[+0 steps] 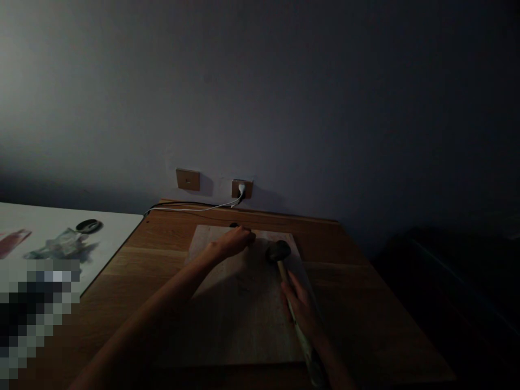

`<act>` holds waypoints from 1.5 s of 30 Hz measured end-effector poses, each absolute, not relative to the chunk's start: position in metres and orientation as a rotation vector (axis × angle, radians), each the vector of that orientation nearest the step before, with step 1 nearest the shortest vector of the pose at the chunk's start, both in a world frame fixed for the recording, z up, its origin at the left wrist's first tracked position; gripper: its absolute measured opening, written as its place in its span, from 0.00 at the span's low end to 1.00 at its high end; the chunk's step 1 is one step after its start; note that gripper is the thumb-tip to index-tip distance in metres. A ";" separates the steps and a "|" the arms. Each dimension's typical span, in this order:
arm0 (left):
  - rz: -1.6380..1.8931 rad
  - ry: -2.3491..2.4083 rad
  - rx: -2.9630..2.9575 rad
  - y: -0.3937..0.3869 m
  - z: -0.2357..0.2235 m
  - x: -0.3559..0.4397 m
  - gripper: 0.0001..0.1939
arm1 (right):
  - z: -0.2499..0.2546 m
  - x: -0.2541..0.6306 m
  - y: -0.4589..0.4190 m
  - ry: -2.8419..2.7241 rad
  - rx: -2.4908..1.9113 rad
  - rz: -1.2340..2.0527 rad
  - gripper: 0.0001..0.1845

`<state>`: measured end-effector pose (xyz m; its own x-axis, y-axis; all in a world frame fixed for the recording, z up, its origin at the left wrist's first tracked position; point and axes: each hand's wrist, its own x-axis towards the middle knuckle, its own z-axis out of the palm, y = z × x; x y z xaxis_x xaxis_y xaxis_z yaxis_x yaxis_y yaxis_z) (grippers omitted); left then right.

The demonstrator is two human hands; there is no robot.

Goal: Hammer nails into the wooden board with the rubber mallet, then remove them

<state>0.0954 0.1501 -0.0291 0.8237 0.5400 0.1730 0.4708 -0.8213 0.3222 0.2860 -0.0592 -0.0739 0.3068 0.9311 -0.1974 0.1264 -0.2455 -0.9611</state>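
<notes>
Black rubber mallet head (278, 252) just above R hand's (301, 310) closed grip on handle (284, 272); L hand (233, 242) grip unclear.

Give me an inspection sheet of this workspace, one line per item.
Surface: wooden table under a pale board.
Job's things: mallet, head over the board; small dark object at the board's far edge.
Clutter: printed white sheet left of the table, dark oval object on it.
Hands: right hand grips the mallet's handle; left hand beside the dark object.
Cables: white cable from a wall socket.
Surroundings: dim plain wall.
</notes>
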 end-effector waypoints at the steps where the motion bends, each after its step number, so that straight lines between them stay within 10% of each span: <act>1: 0.386 0.780 2.732 0.150 -0.029 0.096 0.20 | -0.074 0.286 -0.059 -0.993 -1.623 1.055 0.42; 21: 0.718 0.794 2.416 0.158 -0.064 0.092 0.05 | -0.068 0.286 -0.058 -0.972 -1.620 1.070 0.42; 39: 0.752 0.805 2.222 0.154 -0.073 0.090 0.28 | -0.032 0.249 -0.001 -1.285 -1.598 1.083 0.38; 45: 0.664 0.893 2.310 0.154 -0.051 0.086 0.18 | -0.042 0.265 -0.025 -1.212 -1.617 1.095 0.39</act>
<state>0.0861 0.1542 -0.0510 0.6539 0.7181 0.2383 0.4354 -0.6148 0.6576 0.2646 -0.0248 -0.0421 0.1585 0.9736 -0.1643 0.2619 -0.2019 -0.9437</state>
